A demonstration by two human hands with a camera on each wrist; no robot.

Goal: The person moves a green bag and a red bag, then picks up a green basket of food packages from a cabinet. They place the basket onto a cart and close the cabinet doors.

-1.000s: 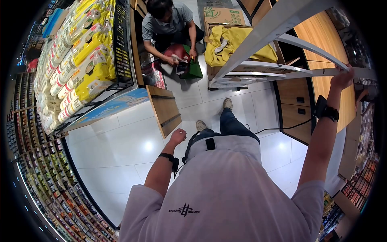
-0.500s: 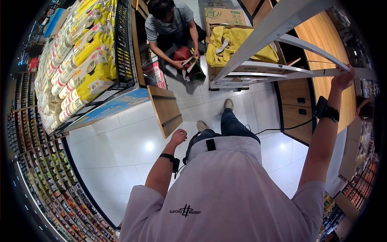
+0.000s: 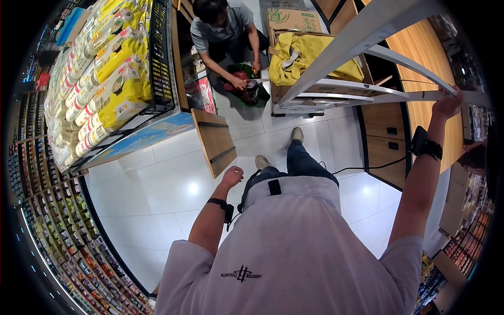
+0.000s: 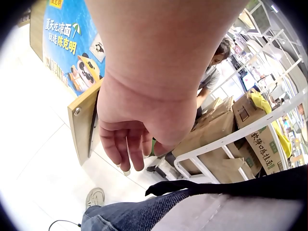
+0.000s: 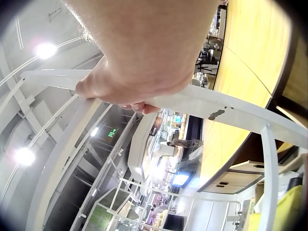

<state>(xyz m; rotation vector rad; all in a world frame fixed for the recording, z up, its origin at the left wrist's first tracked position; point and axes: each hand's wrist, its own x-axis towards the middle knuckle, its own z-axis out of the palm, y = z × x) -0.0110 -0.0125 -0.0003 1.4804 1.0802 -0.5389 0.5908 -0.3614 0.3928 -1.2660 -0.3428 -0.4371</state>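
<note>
My right hand (image 3: 448, 103) grips the white metal frame (image 3: 386, 93) of a cart at the right. In the right wrist view the fingers of that hand (image 5: 125, 91) curl round the white bar (image 5: 216, 108). My left hand (image 3: 231, 176) hangs beside my hip, holding nothing, near the lower end of a wooden board (image 3: 214, 142). The left wrist view shows this hand (image 4: 144, 120) with its fingers hanging loosely bent. On the cart, a yellow cloth (image 3: 299, 58) lies over a cardboard box (image 3: 295, 20).
A crouching person (image 3: 223, 31) handles a dark green and red bag (image 3: 247, 89) on the floor ahead. Yellow and white packages (image 3: 113, 79) are piled on a display at the left. A wooden counter (image 3: 420, 52) stands at the right, with stocked shelves (image 3: 63, 231) at the lower left.
The crouching person's hands and the bag have shifted, and the bag now stands more open. My hands and the cart have hardly moved.
</note>
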